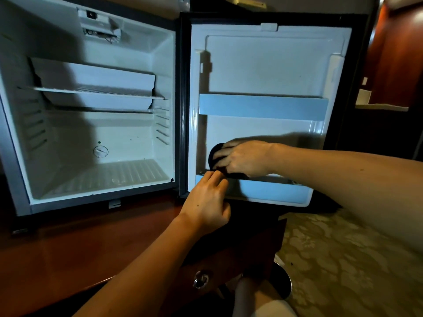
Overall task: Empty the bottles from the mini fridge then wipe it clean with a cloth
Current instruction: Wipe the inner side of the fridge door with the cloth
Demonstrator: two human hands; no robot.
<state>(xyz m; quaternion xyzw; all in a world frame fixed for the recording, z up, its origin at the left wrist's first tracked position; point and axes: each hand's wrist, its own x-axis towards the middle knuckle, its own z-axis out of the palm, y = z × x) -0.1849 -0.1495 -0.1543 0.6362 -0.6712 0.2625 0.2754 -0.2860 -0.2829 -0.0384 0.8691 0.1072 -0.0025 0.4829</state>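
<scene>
Hands work at the open door (263, 65): right hand (242, 157) presses a dark cloth (214, 154) into its lower pocket, left hand (208, 202) loosely curled on the lower rail (270, 191), while the mini fridge (96, 133) shows no bottles, so emptying looks done, wiping underway.

Hotel room by the look of it, mini fridge (91, 106) sitting open in a dark wood cabinet (68, 243), patterned carpet (343, 259) spreading near right, wood panelling (398, 53) showing far right

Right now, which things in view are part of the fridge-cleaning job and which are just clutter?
Job:
- mini fridge, no bottles visible
- open door
- dark cloth under right hand
- left hand on lower door shelf

Not job:
- wooden cabinet
- patterned carpet
</scene>
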